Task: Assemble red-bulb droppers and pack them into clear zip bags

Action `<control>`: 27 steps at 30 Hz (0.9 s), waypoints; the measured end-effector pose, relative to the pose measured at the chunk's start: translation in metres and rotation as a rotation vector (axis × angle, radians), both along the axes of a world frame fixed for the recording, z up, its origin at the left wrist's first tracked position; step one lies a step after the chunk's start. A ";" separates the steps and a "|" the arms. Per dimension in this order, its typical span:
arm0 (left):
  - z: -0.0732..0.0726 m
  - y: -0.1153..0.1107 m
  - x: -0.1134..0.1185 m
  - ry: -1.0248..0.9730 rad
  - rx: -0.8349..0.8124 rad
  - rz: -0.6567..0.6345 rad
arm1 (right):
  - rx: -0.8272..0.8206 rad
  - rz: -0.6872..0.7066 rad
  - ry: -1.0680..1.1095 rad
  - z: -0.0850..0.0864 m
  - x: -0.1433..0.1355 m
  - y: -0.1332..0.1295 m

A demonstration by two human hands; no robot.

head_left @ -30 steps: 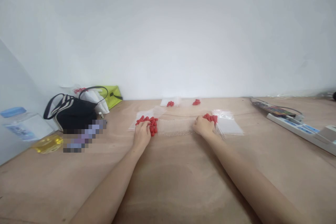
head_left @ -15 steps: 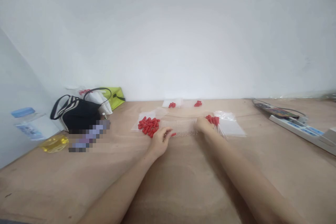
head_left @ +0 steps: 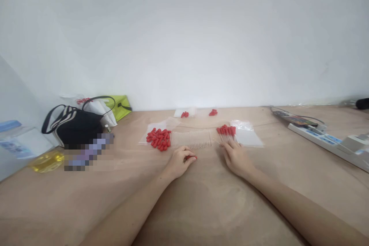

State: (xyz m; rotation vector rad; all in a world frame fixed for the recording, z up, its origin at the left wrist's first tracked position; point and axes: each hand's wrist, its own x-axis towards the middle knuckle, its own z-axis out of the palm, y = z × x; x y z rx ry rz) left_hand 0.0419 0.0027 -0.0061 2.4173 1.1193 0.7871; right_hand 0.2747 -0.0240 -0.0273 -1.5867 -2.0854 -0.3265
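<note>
My left hand (head_left: 178,162) is closed, with a small red rubber-like tip (head_left: 190,157) pinched between thumb and fingers, just in front of a row of thin pale sticks (head_left: 191,139). To its upper left lies a pile of loose red tips (head_left: 158,138) on clear plastic. My right hand (head_left: 236,157) rests low over the table, its fingertips at the near ends of several red-tipped sticks (head_left: 227,130). One thin bare stick (head_left: 216,141) runs up to its fingers, which appear to pinch it; the contact is partly hidden.
Clear bags (head_left: 250,136) lie right of the red-tipped sticks. Two small red groups (head_left: 185,114) sit by the wall. At left are a black bag (head_left: 77,128), a green bag (head_left: 121,107) and a yellow-bottomed bottle (head_left: 47,161); at right, a power strip (head_left: 325,142) and phone (head_left: 300,120).
My right hand has drawn back from the stick row toward me and right, uncovering the red-tipped sticks. My left hand has come slightly nearer with the red tip. The view has shifted a little.
</note>
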 end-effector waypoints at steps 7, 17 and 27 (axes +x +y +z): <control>-0.001 -0.005 0.007 -0.084 0.003 0.004 | 0.008 0.226 0.101 0.004 -0.014 -0.012; -0.002 -0.006 0.010 -0.126 -0.043 -0.074 | 0.070 0.255 0.058 0.004 -0.021 -0.014; 0.000 -0.008 0.010 -0.089 -0.002 -0.117 | 0.040 0.372 0.129 0.005 -0.018 -0.011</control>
